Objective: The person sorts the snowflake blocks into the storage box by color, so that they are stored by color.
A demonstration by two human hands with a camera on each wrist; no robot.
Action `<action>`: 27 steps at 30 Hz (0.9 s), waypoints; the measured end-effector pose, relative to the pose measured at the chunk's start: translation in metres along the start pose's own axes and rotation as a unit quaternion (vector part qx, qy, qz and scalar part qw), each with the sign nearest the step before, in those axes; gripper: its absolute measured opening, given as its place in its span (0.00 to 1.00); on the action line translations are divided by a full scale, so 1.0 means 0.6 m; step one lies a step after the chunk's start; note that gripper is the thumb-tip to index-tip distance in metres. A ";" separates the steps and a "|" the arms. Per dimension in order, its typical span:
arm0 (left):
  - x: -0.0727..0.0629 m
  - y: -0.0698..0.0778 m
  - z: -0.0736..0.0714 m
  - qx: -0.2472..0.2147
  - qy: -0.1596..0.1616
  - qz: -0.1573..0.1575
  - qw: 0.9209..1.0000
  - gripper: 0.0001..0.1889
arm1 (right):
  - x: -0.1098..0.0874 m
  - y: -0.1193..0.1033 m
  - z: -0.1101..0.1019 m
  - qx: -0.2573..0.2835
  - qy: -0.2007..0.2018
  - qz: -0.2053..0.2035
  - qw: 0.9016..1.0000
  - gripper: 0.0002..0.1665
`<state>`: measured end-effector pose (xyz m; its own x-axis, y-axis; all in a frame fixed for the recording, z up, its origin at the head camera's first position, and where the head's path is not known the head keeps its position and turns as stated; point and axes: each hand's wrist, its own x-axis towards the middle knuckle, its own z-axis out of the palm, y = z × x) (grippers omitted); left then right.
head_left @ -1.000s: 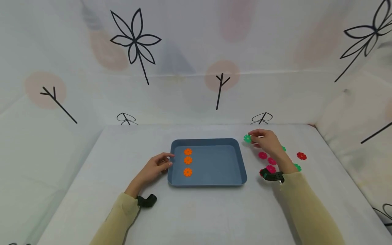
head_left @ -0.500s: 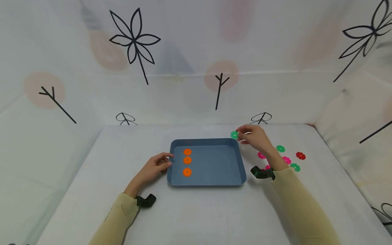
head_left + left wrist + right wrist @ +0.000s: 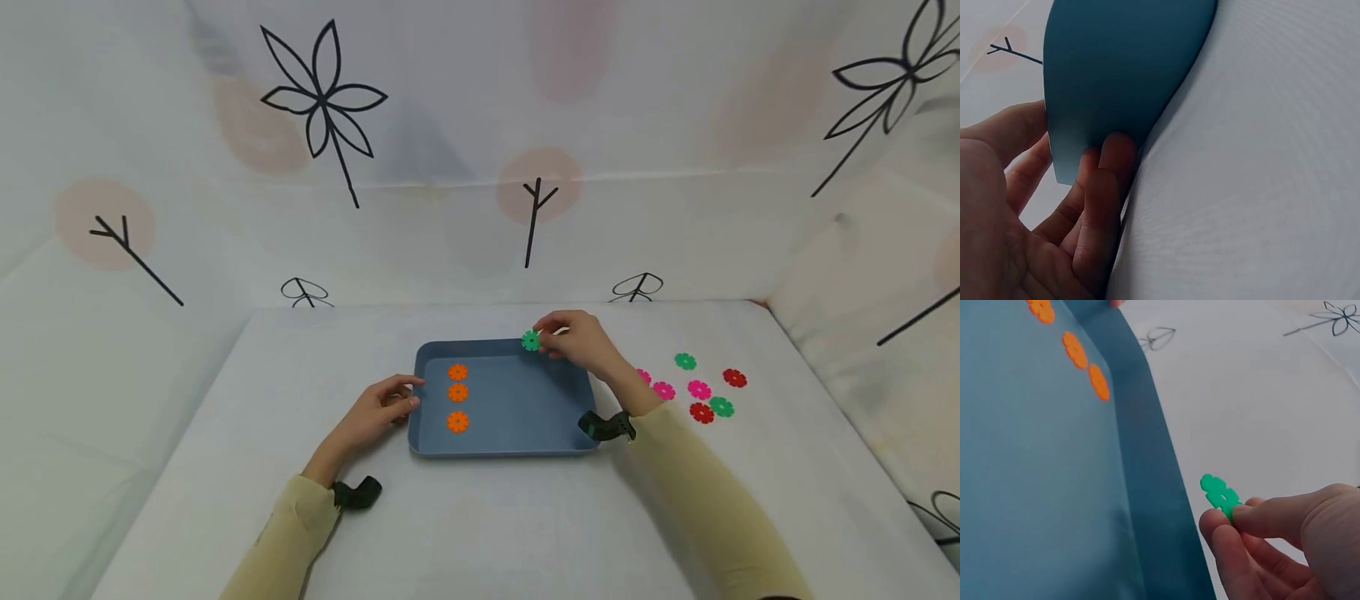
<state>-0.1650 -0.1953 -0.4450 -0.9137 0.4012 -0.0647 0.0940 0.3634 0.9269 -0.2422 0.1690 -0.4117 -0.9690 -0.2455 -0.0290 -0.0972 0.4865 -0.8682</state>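
Observation:
My right hand (image 3: 581,340) pinches a green flower-shaped plastic disc (image 3: 531,340) between thumb and fingertips, over the far rim of the blue-grey tray (image 3: 517,417). In the right wrist view the green disc (image 3: 1221,495) is tilted, beside the tray's wall (image 3: 1147,437). My left hand (image 3: 378,412) grips the tray's left side; in the left wrist view some fingertips (image 3: 1117,153) lie against the outer wall (image 3: 1122,69) and others pass behind its edge. Three orange flower-shaped discs, among them the middle one (image 3: 458,392), lie in a column in the tray's left part.
Right of the tray, loose discs lie on the white table (image 3: 495,525): pink ones (image 3: 699,390), red ones (image 3: 735,378) and green ones (image 3: 686,362). My right forearm partly covers a pink one. A patterned white cloth (image 3: 435,242) stands behind and along the sides.
My right hand has carried the green disc leftward, from right of the tray to over its far rim. More of the loose discs now show. The left hand has stayed in place.

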 end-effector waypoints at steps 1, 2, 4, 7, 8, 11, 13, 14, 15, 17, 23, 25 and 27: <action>-0.001 0.000 0.000 0.001 0.000 0.000 1.000 0.20 | 0.002 -0.002 0.005 -0.004 -0.004 -0.003 1.000 0.11; -0.002 0.000 -0.001 0.002 0.001 0.000 1.000 0.20 | 0.004 -0.004 0.011 -0.008 -0.008 -0.006 1.000 0.11; -0.003 0.001 -0.001 0.002 0.002 0.000 1.000 0.20 | 0.009 -0.007 0.021 -0.015 -0.013 -0.015 1.000 0.10; -0.003 0.000 -0.001 0.000 0.003 0.000 1.000 0.20 | 0.016 -0.008 0.036 -0.022 -0.025 -0.031 0.999 0.09; -0.003 0.000 -0.001 -0.001 0.003 -0.001 1.000 0.20 | 0.018 -0.007 0.042 -0.023 -0.027 -0.035 0.999 0.09; -0.002 -0.003 0.000 -0.001 0.003 -0.001 1.000 0.20 | 0.025 -0.002 0.057 -0.027 -0.036 -0.051 0.998 0.08; -0.001 -0.005 0.001 -0.001 0.003 0.000 1.000 0.20 | 0.027 0.003 0.066 -0.034 -0.041 -0.064 0.997 0.08; 0.000 -0.006 0.002 -0.002 0.003 0.000 1.000 0.20 | 0.027 0.005 0.069 -0.039 -0.044 -0.072 0.996 0.08; 0.001 -0.007 0.003 -0.003 0.002 0.000 1.000 0.20 | 0.027 0.008 0.072 -0.046 -0.046 -0.080 0.995 0.08; 0.002 -0.007 0.005 -0.005 0.000 -0.001 1.000 0.20 | 0.026 0.011 0.078 -0.056 -0.049 -0.096 0.993 0.08; 0.002 -0.006 0.005 0.005 0.002 0.003 1.000 0.20 | 0.027 0.013 0.091 -0.069 -0.052 -0.117 0.989 0.07; 0.001 -0.006 0.004 0.007 0.004 0.004 1.000 0.20 | 0.029 0.013 0.096 -0.078 -0.064 -0.120 0.988 0.08; 0.002 -0.007 0.003 0.005 0.004 0.006 1.000 0.20 | 0.033 0.016 0.101 -0.092 -0.077 -0.121 0.985 0.08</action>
<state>-0.1657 -0.1951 -0.4493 -0.9159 0.3982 -0.0512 0.1081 0.3676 0.9237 -0.2484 0.1182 -0.4504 -0.8676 -0.4907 0.0808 -0.3748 0.5383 -0.7548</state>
